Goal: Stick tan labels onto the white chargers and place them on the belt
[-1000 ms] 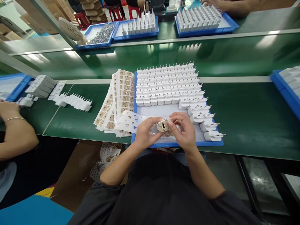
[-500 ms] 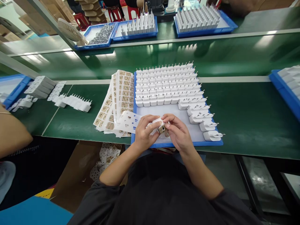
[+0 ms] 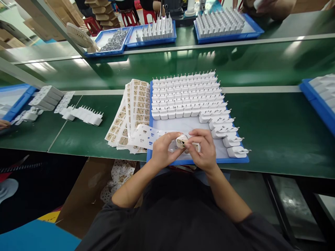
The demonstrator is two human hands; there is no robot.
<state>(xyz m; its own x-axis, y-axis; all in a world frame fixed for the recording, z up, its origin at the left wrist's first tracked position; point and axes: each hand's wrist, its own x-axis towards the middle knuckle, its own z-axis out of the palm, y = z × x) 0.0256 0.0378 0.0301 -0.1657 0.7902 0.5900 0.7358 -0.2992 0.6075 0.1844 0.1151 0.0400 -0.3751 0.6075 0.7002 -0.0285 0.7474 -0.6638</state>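
My left hand (image 3: 163, 150) holds a white plug charger (image 3: 179, 138) between thumb and fingers, with its end face turned up toward me. On that face lies a tan sticker (image 3: 182, 142). The fingers of my right hand (image 3: 202, 148) are pinched at the sticker's right edge, touching the charger. Both hands hover over the front of a blue-rimmed tray (image 3: 196, 161). Upright white chargers (image 3: 187, 94) with their pins up fill its back rows, and several more run down its right side. A partly used sticker sheet (image 3: 143, 136) reaches under my left hand.
Sheets of tan stickers (image 3: 138, 101) are fanned left of the tray. White chargers (image 3: 87, 115) stand farther left, near a co-worker's hand (image 3: 4, 124). Trays of plugs (image 3: 222, 24) and metal pins (image 3: 115, 40) sit on the raised back shelf. An open carton (image 3: 86, 195) is below the bench edge.
The charger has been turned so its stickered face points more upward, and my right fingers have shifted onto the sticker's edge. At the left, the co-worker's arm has drawn back.
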